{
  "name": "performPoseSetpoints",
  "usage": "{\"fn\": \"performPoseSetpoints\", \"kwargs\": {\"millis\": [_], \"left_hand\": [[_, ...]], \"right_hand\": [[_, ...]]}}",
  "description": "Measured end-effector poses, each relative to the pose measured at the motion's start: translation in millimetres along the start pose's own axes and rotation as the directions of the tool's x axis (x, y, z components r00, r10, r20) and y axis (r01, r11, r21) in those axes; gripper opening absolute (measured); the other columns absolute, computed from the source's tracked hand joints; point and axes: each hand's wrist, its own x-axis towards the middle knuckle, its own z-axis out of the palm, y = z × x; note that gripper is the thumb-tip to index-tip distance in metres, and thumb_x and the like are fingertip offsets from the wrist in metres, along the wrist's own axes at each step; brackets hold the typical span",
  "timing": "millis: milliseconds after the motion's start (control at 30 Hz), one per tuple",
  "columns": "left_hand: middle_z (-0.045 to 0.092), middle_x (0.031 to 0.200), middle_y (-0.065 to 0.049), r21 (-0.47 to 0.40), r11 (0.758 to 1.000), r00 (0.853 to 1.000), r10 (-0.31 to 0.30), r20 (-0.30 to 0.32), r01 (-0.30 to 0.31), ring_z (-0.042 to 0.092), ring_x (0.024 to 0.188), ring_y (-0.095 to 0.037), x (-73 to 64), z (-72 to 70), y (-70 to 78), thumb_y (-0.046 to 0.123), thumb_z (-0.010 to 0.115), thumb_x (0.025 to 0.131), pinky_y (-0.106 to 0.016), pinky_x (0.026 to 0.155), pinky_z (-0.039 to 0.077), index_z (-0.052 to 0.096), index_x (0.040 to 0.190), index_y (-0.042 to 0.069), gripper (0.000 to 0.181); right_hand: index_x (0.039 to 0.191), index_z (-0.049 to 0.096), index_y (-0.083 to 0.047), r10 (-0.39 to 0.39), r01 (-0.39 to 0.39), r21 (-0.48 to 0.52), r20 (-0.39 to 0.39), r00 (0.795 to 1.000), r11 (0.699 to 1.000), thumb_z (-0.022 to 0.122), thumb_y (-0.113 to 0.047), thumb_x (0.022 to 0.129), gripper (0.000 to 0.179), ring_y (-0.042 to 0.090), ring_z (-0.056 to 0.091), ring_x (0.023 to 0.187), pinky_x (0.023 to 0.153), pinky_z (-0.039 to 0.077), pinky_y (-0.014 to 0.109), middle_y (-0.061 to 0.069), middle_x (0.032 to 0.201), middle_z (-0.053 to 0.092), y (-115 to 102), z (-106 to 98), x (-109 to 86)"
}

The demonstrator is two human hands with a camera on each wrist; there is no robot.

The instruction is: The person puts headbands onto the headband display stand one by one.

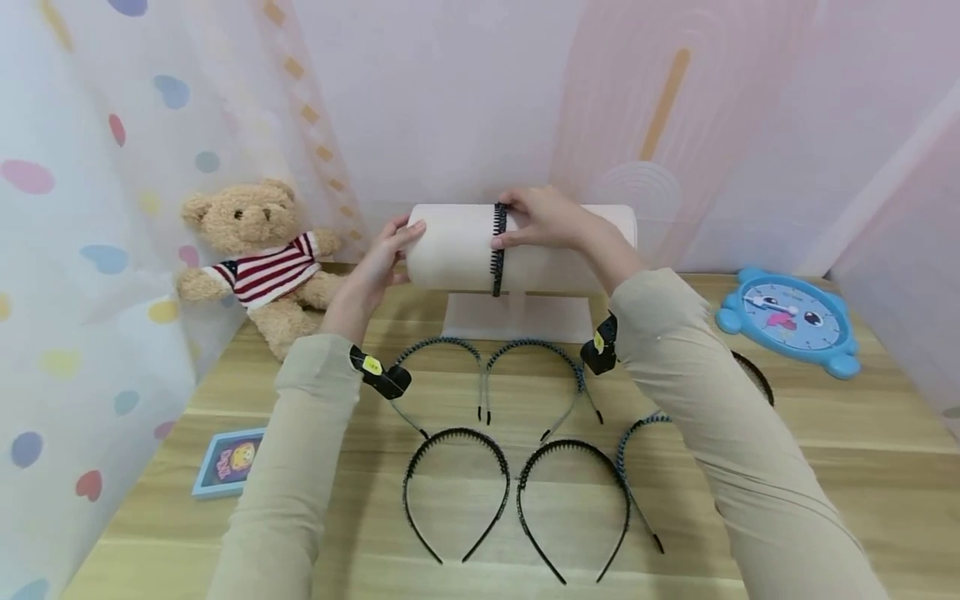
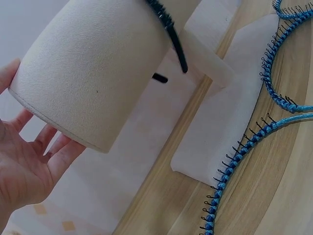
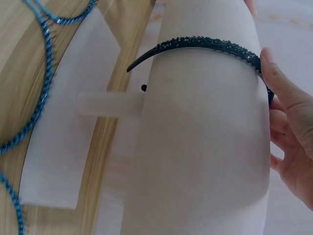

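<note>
A white cylindrical headband stand (image 1: 450, 254) lies horizontally on a short post above a flat base (image 1: 468, 318). My left hand (image 1: 378, 265) holds the stand's left end, its thumb and fingers around the rim (image 2: 58, 128). A black toothed headband (image 1: 498, 268) with a glittery surface sits over the middle of the cylinder. My right hand (image 1: 551, 218) pinches this headband near the top, thumb in front. In the right wrist view, the right thumb (image 3: 276, 78) lies against the headband (image 3: 205, 44), whose tip juts off the cylinder's side.
Two blue headbands (image 1: 530, 342) lie before the base, with two black headbands (image 1: 457, 432) nearer. Another blue headband (image 1: 622, 450) and a dark one (image 1: 756, 375) are partly under the right sleeve. A teddy bear (image 1: 262, 250), small frame (image 1: 225, 462) and blue clock (image 1: 791, 317) stand around.
</note>
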Motion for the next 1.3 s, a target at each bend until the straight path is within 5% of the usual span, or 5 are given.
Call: {"fn": "performPoseSetpoints", "kwargs": {"millis": [567,833,1300], "left_hand": [[0.022,0.148,-0.005,-0.025,1.0,0.999,-0.015,0.05,0.017,0.027,0.13,-0.022,-5.1,3.2,5.4,0.044,0.043,0.093,-0.049,0.108,0.024,0.016,0.144,0.026,0.061],[0.024,0.147,-0.003,-0.015,1.0,0.999,-0.012,0.043,0.013,0.027,0.13,-0.021,-7.6,0.2,5.3,0.044,0.041,0.093,-0.048,0.107,0.025,0.016,0.144,0.027,0.059],[0.021,0.148,-0.004,0.008,1.0,1.0,-0.022,0.012,0.022,0.026,0.13,-0.023,-3.5,1.6,4.7,0.045,0.039,0.094,-0.047,0.107,0.026,0.014,0.145,0.026,0.06]], "right_hand": [[0.135,0.04,-0.004,-0.04,0.037,-0.048,-0.056,0.998,0.998,0.064,-0.047,0.081,0.073,0.027,0.051,0.116,0.097,0.04,0.036,0.013,0.132,0.051,-42.9,24.6,33.9],[0.138,0.035,-0.009,-0.049,0.042,-0.145,-0.047,0.998,0.989,0.057,-0.053,0.083,0.074,0.027,0.051,0.116,0.1,0.036,0.041,0.012,0.136,0.049,-61.2,33.5,41.6],[0.14,0.031,-0.009,-0.064,0.057,-0.134,-0.046,0.997,0.989,0.055,-0.052,0.085,0.073,0.03,0.044,0.126,0.105,0.032,0.043,0.014,0.14,0.043,-58.9,39.2,45.2]]}}
